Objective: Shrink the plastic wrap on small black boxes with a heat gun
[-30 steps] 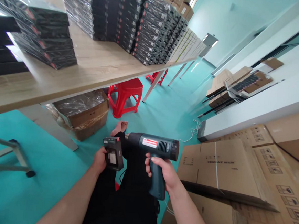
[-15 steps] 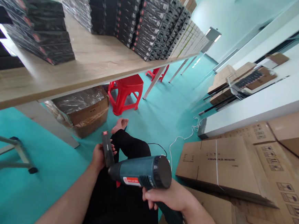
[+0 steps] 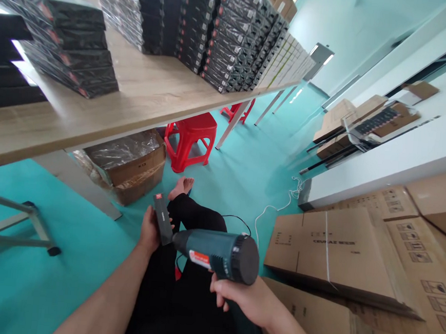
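Two hands, one heat gun (image 3: 212, 248), one dark box (image 3: 162, 221)

A person in black trousers (image 3: 192, 308) holds the dark box in the left hand (image 3: 149, 233), fingers closed about it, with its narrow edge facing the camera and a red label (image 3: 158, 196) at the far end. Taking the box as the centre of the dial, the right hand (image 3: 236, 294) sits at four o'clock, wrapped around the handle of the heat gun. The tool's nozzle (image 3: 178, 239) points at the near end of the box; whether the two touch is hard to tell from this angle. Both items are held over the person's lap, in front of the desk (image 3: 147, 91).

On the desk, a low stack of film-wrapped dark boxes (image 3: 81, 55) stands at eleven o'clock, with taller stacks (image 3: 232, 44) at one. On the floor, a bare foot (image 3: 180, 188) shows at one o'clock, and a red stool (image 3: 192, 139) stands beyond it in the same direction. An open carton (image 3: 141, 173) with clear plastic film (image 3: 129, 152) inside rests at eleven, partly beneath the desk. Large brown cartons (image 3: 313, 241) are piled at three o'clock, with a loose white cord (image 3: 268, 207) on the floor near them.
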`<state>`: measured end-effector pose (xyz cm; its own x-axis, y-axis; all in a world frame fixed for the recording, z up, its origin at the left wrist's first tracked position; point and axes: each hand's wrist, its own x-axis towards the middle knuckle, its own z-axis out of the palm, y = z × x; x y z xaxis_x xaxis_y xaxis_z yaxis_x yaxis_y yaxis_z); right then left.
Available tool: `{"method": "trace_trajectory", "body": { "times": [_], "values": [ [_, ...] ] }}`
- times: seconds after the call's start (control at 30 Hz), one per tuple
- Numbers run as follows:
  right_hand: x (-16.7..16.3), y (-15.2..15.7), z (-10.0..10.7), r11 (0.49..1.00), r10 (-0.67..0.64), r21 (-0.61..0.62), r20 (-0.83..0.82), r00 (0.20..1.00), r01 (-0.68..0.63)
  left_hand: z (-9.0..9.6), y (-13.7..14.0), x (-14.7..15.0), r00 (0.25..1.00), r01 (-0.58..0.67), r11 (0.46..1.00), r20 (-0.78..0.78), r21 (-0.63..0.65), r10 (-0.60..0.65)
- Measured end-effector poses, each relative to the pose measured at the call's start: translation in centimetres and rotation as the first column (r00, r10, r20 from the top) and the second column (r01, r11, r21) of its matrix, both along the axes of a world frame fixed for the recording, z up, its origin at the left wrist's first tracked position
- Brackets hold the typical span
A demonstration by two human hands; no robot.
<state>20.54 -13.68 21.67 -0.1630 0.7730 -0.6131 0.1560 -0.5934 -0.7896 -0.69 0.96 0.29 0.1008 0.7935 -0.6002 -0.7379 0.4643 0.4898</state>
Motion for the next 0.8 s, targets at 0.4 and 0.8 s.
{"method": "trace_trajectory", "body": {
  "times": [0.4, 0.8],
  "values": [
    [3.0, 6.0, -2.8, 0.958, -0.266, 0.089, -0.083, 0.96, 0.273, 0.7, -0.5, -0.7, 0.883, 0.311, 0.949, 0.381, -0.041, -0.273],
    [0.6, 4.9, 0.0, 0.988, 0.151, 0.024, -0.077, 0.986, -0.15, 0.8, -0.6, -0.5, 0.904, 0.321, 0.94, 0.333, -0.115, -0.268]
  ]
}}
